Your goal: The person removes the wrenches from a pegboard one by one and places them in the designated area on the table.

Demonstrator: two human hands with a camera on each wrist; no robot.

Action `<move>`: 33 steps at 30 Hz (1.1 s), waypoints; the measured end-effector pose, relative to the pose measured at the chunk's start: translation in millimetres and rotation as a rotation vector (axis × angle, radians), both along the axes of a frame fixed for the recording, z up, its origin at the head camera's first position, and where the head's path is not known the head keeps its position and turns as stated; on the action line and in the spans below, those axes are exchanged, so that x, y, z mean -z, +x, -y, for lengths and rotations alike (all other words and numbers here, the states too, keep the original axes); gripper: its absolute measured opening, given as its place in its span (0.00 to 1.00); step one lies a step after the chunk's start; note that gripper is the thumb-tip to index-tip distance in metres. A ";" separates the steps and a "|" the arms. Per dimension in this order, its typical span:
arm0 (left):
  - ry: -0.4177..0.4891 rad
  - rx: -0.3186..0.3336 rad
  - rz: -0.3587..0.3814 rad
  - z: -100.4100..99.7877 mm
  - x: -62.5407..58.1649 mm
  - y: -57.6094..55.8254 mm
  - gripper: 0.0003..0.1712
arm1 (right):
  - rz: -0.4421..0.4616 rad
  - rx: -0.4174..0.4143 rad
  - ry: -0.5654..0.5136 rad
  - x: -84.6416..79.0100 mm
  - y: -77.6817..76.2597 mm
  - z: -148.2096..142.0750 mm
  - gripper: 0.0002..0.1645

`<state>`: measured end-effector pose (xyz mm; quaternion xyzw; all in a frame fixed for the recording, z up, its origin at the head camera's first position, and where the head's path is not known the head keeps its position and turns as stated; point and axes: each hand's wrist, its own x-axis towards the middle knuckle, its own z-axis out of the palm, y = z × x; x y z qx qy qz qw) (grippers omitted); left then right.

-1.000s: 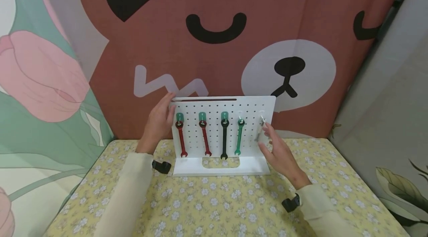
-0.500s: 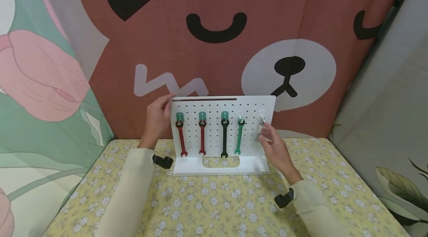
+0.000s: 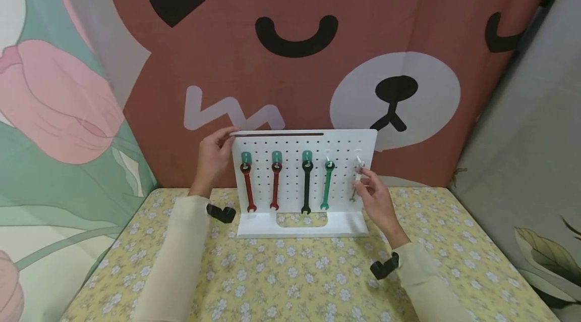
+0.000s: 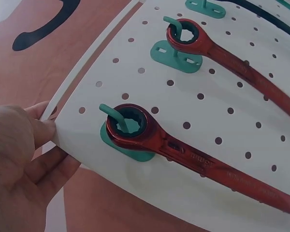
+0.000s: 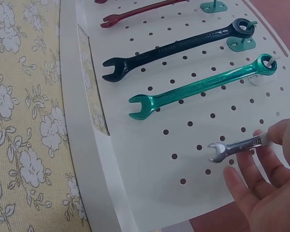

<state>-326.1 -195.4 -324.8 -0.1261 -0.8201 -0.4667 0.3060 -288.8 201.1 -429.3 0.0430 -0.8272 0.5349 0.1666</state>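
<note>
A white pegboard [image 3: 290, 196] stands on the table with wrenches on its hooks. My left hand [image 3: 212, 160] pinches its upper left corner, thumb in front in the left wrist view. My right hand [image 3: 378, 203] holds a small silver wrench [image 5: 232, 147] near the rightmost hook; its open end points down the board, and fingers hide its upper part. Hanging to the left are a green wrench [image 5: 198, 89], a black wrench [image 3: 306, 188] and two red wrenches, the inner red wrench [image 3: 275, 185] and the outer red wrench [image 4: 183, 157].
The table has a yellow flowered cloth [image 3: 290, 276]. Behind the board hangs a curtain [image 3: 218, 59] with a bear print. Other printed fabrics hang at both sides. The board's base [image 3: 258, 228] has a cutout at its middle.
My right fingers have closed in on the silver wrench, which was blurred a second ago. My left hand has settled around the board's corner. The inner red wrench has swung from slanted to nearly straight.
</note>
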 end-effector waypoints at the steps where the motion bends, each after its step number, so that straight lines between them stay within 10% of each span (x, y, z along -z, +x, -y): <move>1: 0.003 0.001 0.004 0.0 0.2 -0.6 0.15 | -0.001 -0.003 -0.009 -0.3 0.4 0.1 0.25; 24: 0.072 0.002 0.066 -1.2 1.5 -5.0 0.13 | -0.026 -0.114 -0.006 -9.1 10.8 -14.7 0.31; 33: 0.134 0.022 0.045 -4.3 5.1 -6.6 0.13 | -0.018 -0.135 -0.005 -42.2 33.6 -3.4 0.27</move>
